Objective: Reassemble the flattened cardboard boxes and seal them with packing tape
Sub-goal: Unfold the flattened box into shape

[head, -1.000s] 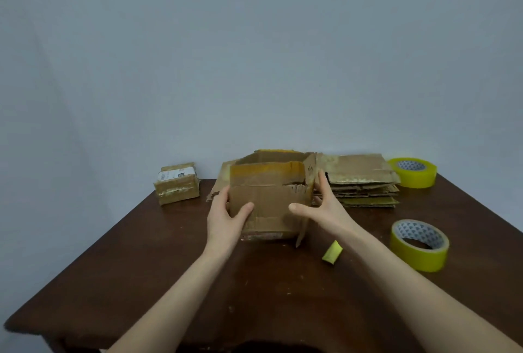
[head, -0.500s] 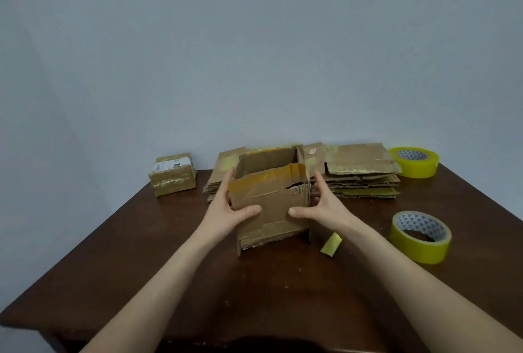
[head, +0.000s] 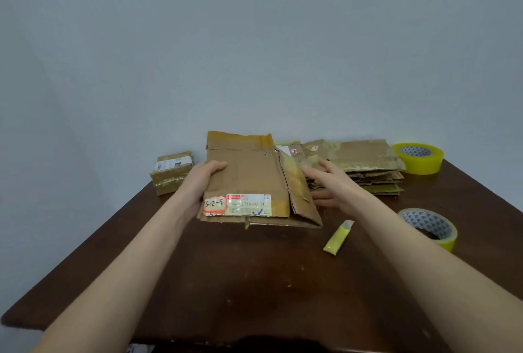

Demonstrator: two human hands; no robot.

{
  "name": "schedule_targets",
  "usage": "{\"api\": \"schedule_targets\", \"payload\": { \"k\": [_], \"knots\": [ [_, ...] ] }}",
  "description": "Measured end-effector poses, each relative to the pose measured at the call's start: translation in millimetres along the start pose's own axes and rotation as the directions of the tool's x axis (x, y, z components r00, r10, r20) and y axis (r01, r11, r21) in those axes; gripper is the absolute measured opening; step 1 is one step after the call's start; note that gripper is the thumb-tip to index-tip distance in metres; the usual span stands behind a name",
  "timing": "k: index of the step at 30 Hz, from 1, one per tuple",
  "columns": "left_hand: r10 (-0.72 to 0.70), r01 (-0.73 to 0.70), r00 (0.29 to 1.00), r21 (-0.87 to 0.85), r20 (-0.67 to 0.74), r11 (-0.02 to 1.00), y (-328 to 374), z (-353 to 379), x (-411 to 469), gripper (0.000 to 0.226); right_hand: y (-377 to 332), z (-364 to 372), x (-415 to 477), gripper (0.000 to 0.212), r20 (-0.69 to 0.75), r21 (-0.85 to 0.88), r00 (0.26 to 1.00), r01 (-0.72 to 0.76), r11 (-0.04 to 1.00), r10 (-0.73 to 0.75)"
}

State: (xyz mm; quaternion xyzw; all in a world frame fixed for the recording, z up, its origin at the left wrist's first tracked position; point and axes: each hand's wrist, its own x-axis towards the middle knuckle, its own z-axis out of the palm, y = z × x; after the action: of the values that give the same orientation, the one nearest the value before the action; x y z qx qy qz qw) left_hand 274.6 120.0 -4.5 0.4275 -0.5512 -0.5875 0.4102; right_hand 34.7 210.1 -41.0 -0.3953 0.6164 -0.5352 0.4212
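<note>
A worn cardboard box is tipped over above the brown table, its face with a white shipping label and a handwritten sticker turned toward me. My left hand grips its left edge, thumb on top. My right hand is at the box's right side flap with straight fingers; I cannot tell if it touches. A stack of flattened boxes lies behind my right hand. Two yellow tape rolls sit at the right, one far and one near.
A small taped box stands at the table's back left corner. A short yellow strip lies on the table right of centre. A pale wall runs close behind the table's back edge.
The box stood upright with its open top up and both hands on its front. It has since been lifted and tipped onto its side, labelled face toward me; my right hand has come off the front.
</note>
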Motion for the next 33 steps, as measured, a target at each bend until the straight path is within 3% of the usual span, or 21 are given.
{"api": "schedule_targets", "payload": {
  "k": [2, 5, 7, 9, 11, 13, 16, 19, 22, 26, 29, 33],
  "knots": [
    [-0.023, 0.024, 0.999, -0.051, 0.028, 0.998, 1, -3, -3, 0.018, 3, 0, -3, 0.064, 0.12, 0.133, 0.992, -0.057, 0.99, 0.042],
    [-0.029, 0.031, 0.999, -0.218, 0.014, 0.975, -7, -2, -7, 0.021, 3, 1, -3, 0.042, 0.1, 0.291, 0.993, -0.085, 0.953, 0.058],
    [0.071, -0.081, 0.996, -0.273, -0.044, 0.959, -17, -8, -7, 0.023, 3, -2, -5, 0.025, 0.115, 0.464, 0.978, -0.207, 0.861, 0.173],
    [0.205, -0.201, 0.979, -0.178, 0.008, 0.963, -26, -14, -8, 0.047, 4, -3, -7, 0.02, 0.148, 0.631, 0.955, -0.291, 0.719, 0.256],
    [0.337, -0.345, 0.939, 0.162, 0.075, 0.925, -31, -16, -9, 0.054, 3, -1, -8, 0.03, 0.177, 0.666, 0.954, -0.296, 0.684, 0.241],
    [0.44, -0.424, 0.896, 0.421, 0.063, 0.802, -31, -14, -7, 0.049, 2, 1, -8, 0.047, 0.201, 0.625, 0.962, -0.27, 0.732, 0.184],
    [0.431, -0.383, 0.902, 0.487, 0.013, 0.785, -28, -7, -7, 0.038, -2, -2, -10, 0.072, 0.189, 0.457, 0.978, -0.171, 0.873, 0.093],
    [0.393, -0.39, 0.917, 0.355, 0.067, 0.85, -37, 1, -9, 0.04, 0, 0, -14, 0.045, -0.045, 0.098, 0.997, 0.069, 0.993, -0.065],
    [0.437, -0.454, 0.891, 0.262, 0.125, 0.851, -48, 10, -14, 0.052, 13, 0, -12, 0.028, -0.251, -0.097, 0.933, 0.24, 0.966, -0.257],
    [0.43, -0.441, 0.897, 0.166, 0.102, 0.882, -64, 18, -25, 0.063, 33, 7, -15, 0.031, -0.263, -0.275, 0.914, 0.236, 0.932, -0.31],
    [0.432, -0.443, 0.893, 0.079, 0.125, 0.893, -69, 24, -31, 0.069, 42, 16, -17, 0.045, -0.247, -0.444, 0.892, 0.244, 0.862, -0.379],
    [0.526, -0.527, 0.85, 0.128, 0.044, 0.84, -64, 22, -26, 0.059, 38, 17, -19, 0.075, -0.202, -0.584, 0.85, 0.294, 0.756, -0.487]
  ]
}}
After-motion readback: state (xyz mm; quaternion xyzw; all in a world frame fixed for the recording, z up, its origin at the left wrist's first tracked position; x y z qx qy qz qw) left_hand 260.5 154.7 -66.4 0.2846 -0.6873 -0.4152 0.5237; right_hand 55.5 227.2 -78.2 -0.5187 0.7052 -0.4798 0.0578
